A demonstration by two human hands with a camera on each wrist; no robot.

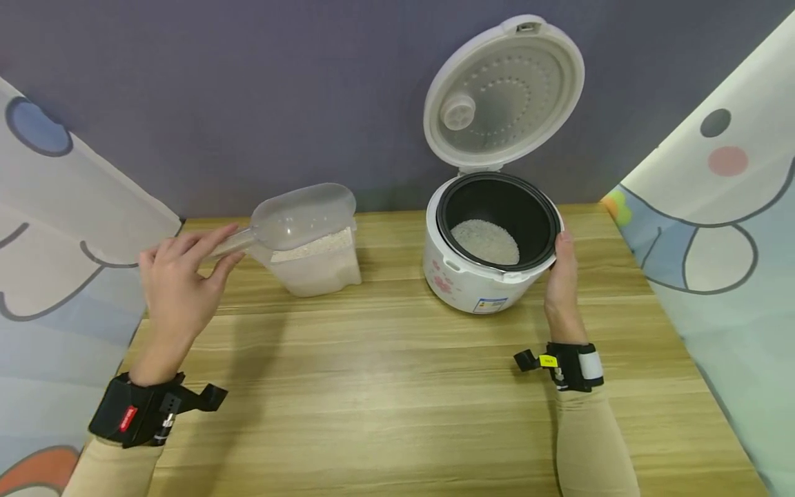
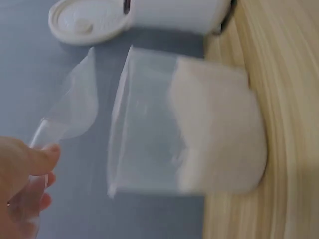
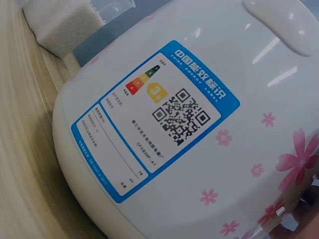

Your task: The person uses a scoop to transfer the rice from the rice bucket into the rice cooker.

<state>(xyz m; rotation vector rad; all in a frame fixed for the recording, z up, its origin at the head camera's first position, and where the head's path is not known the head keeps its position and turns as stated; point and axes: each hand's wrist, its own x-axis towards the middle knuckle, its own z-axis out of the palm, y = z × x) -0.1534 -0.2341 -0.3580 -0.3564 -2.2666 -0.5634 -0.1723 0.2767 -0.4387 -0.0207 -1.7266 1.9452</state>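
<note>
My left hand (image 1: 183,283) grips the handle of a clear plastic scoop (image 1: 304,215). In the left wrist view the scoop (image 2: 77,102) looks empty and is apart from the mouth of a translucent container (image 2: 149,124). Rice (image 2: 219,129) fills the lower part of that container, which stands at the back left of the table. A white rice cooker (image 1: 453,279) stands to its right, lid (image 1: 515,90) raised. White rice (image 1: 486,241) lies in its dark inner pot (image 1: 528,207). My right hand (image 1: 562,283) holds the cooker's right side near the rim; some fingers are hidden.
The wooden table (image 1: 385,386) meets a grey back wall (image 1: 279,96). Cartoon-printed panels (image 1: 695,228) flank it on both sides. An energy label (image 3: 154,122) and pink flowers decorate the cooker's front.
</note>
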